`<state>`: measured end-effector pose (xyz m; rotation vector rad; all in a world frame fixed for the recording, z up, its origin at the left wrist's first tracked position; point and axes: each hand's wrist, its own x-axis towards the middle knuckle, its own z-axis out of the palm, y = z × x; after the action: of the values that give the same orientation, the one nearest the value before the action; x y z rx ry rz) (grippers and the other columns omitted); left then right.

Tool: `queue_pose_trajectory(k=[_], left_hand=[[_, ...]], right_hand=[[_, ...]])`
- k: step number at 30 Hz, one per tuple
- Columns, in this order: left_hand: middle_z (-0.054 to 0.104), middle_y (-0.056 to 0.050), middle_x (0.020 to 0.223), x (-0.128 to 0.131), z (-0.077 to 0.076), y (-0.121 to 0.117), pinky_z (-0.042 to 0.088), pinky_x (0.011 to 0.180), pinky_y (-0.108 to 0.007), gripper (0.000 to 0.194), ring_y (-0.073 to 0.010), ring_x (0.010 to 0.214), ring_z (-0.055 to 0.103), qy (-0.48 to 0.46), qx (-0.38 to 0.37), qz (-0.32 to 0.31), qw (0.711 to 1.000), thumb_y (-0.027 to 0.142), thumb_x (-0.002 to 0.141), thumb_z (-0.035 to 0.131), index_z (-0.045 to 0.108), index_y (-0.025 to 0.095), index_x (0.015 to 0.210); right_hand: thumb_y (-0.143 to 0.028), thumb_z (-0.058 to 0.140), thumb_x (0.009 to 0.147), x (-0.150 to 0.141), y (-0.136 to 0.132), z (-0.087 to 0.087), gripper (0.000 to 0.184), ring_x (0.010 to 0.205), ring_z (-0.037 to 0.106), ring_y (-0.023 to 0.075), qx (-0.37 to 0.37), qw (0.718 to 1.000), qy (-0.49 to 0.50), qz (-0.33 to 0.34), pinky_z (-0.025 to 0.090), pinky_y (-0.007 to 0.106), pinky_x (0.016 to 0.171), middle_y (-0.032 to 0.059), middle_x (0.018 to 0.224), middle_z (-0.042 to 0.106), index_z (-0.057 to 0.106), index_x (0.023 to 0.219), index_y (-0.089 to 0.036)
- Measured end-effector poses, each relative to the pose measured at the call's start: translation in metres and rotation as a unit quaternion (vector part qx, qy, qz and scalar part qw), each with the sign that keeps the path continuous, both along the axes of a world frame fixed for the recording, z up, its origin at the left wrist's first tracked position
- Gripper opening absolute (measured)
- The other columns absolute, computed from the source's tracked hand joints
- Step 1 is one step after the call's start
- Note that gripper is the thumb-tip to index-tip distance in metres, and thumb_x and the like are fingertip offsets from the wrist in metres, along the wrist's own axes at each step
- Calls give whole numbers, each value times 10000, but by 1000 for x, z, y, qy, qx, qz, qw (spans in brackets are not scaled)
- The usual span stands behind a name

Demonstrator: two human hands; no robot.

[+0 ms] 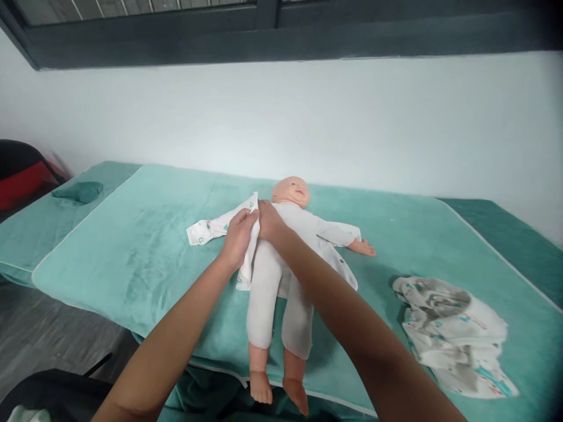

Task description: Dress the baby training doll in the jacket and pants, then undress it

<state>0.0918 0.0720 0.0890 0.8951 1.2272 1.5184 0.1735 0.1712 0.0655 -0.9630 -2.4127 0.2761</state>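
Observation:
A baby doll (pixel 293 191) lies on its back on the green-covered bed, its head toward the wall. It has white leggings (pixel 264 305) and a white printed baby shirt (pixel 220 225), with one sleeve on the arm to my right. The other sleeve lies stretched out flat to the left. My left hand (pixel 240 237) pinches the shirt's fabric beside the doll's shoulder. Pressed close to it, my right hand (pixel 271 223) is closed at the doll's side; its fingertips and what they grip are hidden. The doll's arm on that side is out of sight.
On the right of the bed (pixel 167 228) lies a crumpled white printed garment (pixel 457 334). A face hole (pixel 79 192) is at the bed's left end. A white wall (pixel 281 117) stands behind, and a red and black object (pixel 26 179) is at far left.

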Motion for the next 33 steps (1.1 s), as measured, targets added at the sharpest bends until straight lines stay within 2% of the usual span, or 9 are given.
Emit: queue_pose_trajectory(k=[3, 6, 9, 12, 16, 20, 24, 30, 33], left_hand=[[531, 24, 720, -14, -7, -4, 396, 665, -252, 297, -132, 700, 481, 43, -7, -6, 999, 430, 857, 689, 565, 196, 720], [638, -4, 831, -21, -17, -3, 440, 736, -270, 215, -165, 790, 550, 75, -14, 0, 997, 395, 867, 652, 641, 195, 789], [654, -14, 878, -19, -26, 6, 454, 778, -276, 177, -178, 842, 561, 123, -7, 53, 991, 336, 900, 588, 648, 196, 809], [611, -4, 855, -11, -28, 18, 444, 790, -268, 191, -168, 845, 540, 160, 6, 82, 984, 320, 945, 531, 605, 204, 813], [525, 12, 793, 1, -17, 32, 410, 749, -257, 202, -153, 796, 492, 161, -5, 89, 983, 287, 970, 496, 538, 205, 790], [501, 16, 777, 6, 2, 38, 383, 713, -251, 177, -147, 761, 466, 142, 20, 63, 988, 251, 959, 505, 523, 202, 790], [530, 10, 777, 1, 18, 33, 390, 724, -264, 180, -156, 748, 482, 190, 27, 42, 981, 285, 968, 506, 553, 201, 815], [678, -71, 839, -1, 37, 10, 432, 867, -352, 172, -256, 891, 611, 494, -2, -7, 869, 220, 947, 539, 667, 215, 833], [699, -99, 789, 9, 45, -2, 444, 843, -391, 117, -289, 840, 647, 560, -56, -40, 826, 214, 921, 586, 697, 201, 886]], right_hand=[[-281, 449, 950, 44, -20, 0, 246, 1032, 619, 271, 20, 993, 105, -59, 464, 397, 923, 123, 1069, 715, 673, 1022, -207], [-383, 394, 983, 97, -38, -20, 322, 984, 609, 252, -6, 915, 277, -293, 465, 371, 859, 123, 1071, 700, 650, 1061, -204], [-534, 400, 969, 132, -43, -45, 412, 840, 589, 264, -127, 897, 214, -364, 422, 369, 778, 123, 871, 705, 638, 861, -214], [-642, 373, 947, 141, -40, -57, 520, 816, 592, 277, -195, 895, 189, -353, 400, 371, 759, 139, 818, 714, 619, 757, -225], [-689, 526, 847, 134, -36, -58, 488, 788, 563, 230, -240, 866, 298, -322, 407, 341, 746, 55, 786, 690, 617, 752, -218], [-613, 651, 766, 127, -35, -59, 400, 677, 471, 168, -309, 851, 370, -208, 392, 310, 677, -38, 660, 527, 533, 730, -233], [-554, 666, 773, 121, -38, -58, 350, 721, 471, 162, -331, 855, 384, -112, 395, 306, 711, -39, 728, 515, 538, 786, -228], [-528, 518, 907, 116, -46, -53, 291, 781, 450, 169, -315, 887, 327, -86, 390, 312, 741, -23, 794, 488, 517, 911, -237], [-513, 460, 945, 113, -46, -55, 291, 821, 462, 172, -298, 899, 306, -97, 394, 322, 787, -12, 846, 493, 509, 922, -227]])
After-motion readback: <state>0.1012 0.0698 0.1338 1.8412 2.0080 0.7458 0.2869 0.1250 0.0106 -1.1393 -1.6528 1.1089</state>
